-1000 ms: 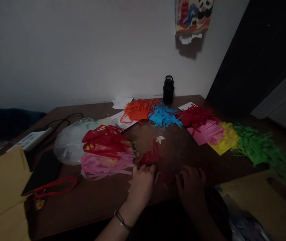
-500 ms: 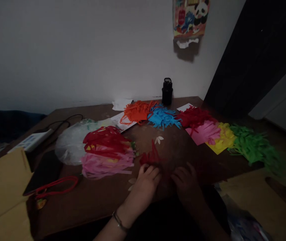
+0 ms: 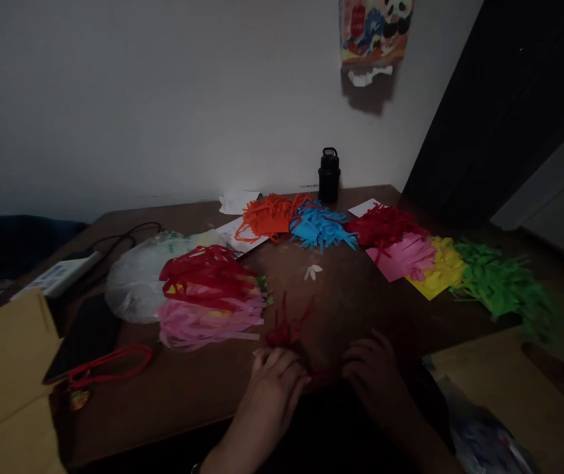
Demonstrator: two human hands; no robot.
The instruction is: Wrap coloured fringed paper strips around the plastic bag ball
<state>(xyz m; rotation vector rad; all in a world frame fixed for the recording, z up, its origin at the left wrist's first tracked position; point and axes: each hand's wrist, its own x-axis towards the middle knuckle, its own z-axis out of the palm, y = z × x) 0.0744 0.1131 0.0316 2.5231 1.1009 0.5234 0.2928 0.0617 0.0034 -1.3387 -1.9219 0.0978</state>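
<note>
We see a dark brown tabletop (image 3: 173, 388) across the middle of the frame. Upper centre, we find a black bottle (image 3: 329, 179) upright, with orange fringes (image 3: 268, 217) and blue fringes (image 3: 322, 227) in front. At right we have pink fringes (image 3: 399, 257) and yellow fringes (image 3: 439, 268); left of centre, a clear plastic bag (image 3: 131, 286); at centre, white scraps (image 3: 312, 272); at lower centre, a red tangle (image 3: 282, 334); at lower left, a red cord (image 3: 128, 349).

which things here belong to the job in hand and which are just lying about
Job in hand, judging by the hands:
red strips at the left hand
Probably too, as similar cut paper: orange fringe, blue fringe, yellow fringe, green fringe

Probably just lying about:
black bottle
plastic bag
red cord
cables
</note>
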